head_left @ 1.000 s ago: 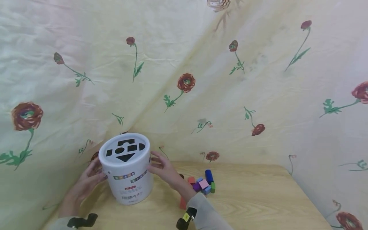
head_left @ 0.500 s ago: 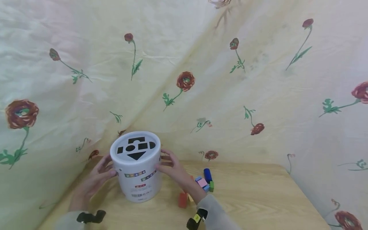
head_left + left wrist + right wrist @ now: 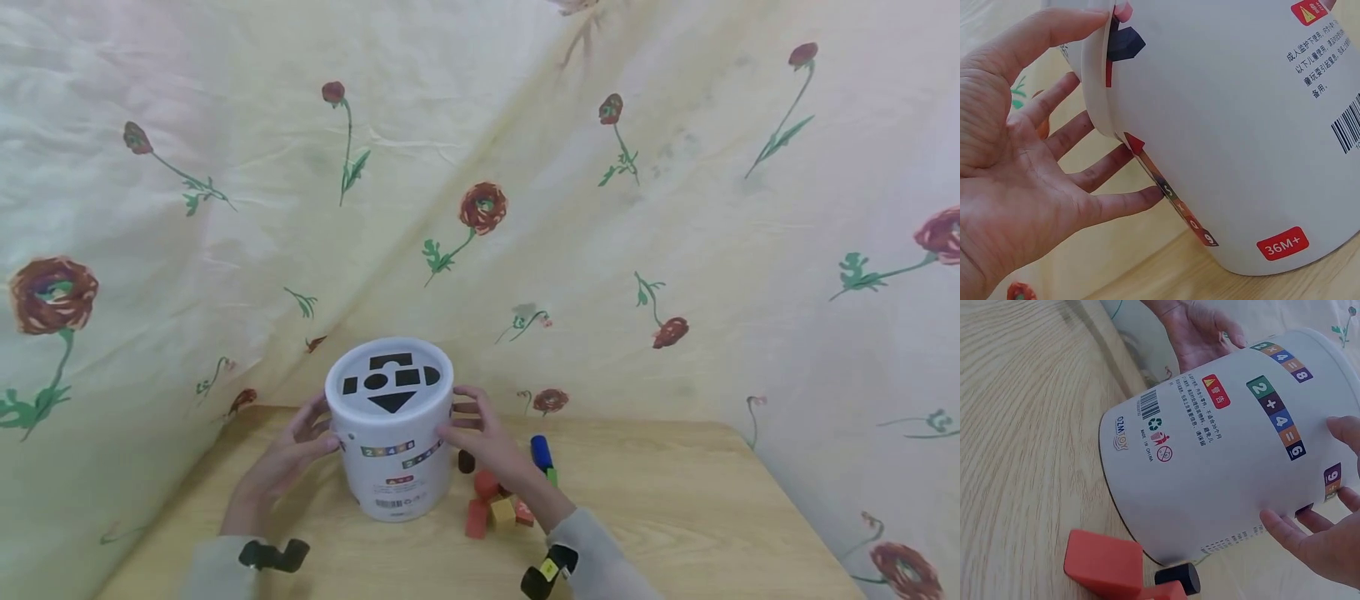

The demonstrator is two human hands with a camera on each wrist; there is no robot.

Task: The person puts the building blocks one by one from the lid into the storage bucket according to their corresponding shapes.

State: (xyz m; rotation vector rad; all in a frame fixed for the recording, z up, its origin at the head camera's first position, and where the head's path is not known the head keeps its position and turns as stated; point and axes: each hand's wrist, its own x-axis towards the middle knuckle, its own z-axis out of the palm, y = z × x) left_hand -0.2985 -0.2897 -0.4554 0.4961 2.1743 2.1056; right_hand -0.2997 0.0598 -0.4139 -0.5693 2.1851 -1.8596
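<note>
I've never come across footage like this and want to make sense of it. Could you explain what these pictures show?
There is no robot here: these are a person's own left hand and right hand. The wide picture comes from a camera worn on the head, looking forward and down. The two close, tilted pictures come from cameras worn on the wrists, one for each hand. The hands hold an upright white tub between them, fingers touching its sides. Its lid has dark shapes, including a triangle. Beside it on the wooden table lie a red block, a yellow block, a blue cylinder and more.
</note>
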